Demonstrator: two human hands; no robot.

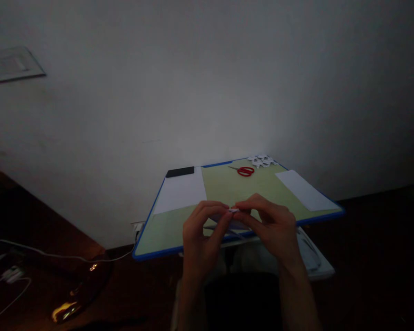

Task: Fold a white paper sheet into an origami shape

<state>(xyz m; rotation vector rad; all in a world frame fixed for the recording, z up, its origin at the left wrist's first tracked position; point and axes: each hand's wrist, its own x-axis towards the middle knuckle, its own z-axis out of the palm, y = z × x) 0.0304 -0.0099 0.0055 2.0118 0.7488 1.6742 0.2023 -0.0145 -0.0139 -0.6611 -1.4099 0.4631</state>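
My left hand (202,234) and my right hand (271,225) meet over the near edge of a green board with a blue rim (152,253). Both pinch a small folded piece of white paper (233,211) between their fingertips, and more of the paper hangs below them. Red-handled scissors (244,171) lie at the far side of the board. Beside them sits a small heap of folded white paper pieces (261,161).
A white sheet (181,193) lies on the board's left part, another white sheet (305,189) on its right. A black strip (180,172) sits at the far left corner. White cables (37,253) run over the dark floor at left. A plain wall stands behind.
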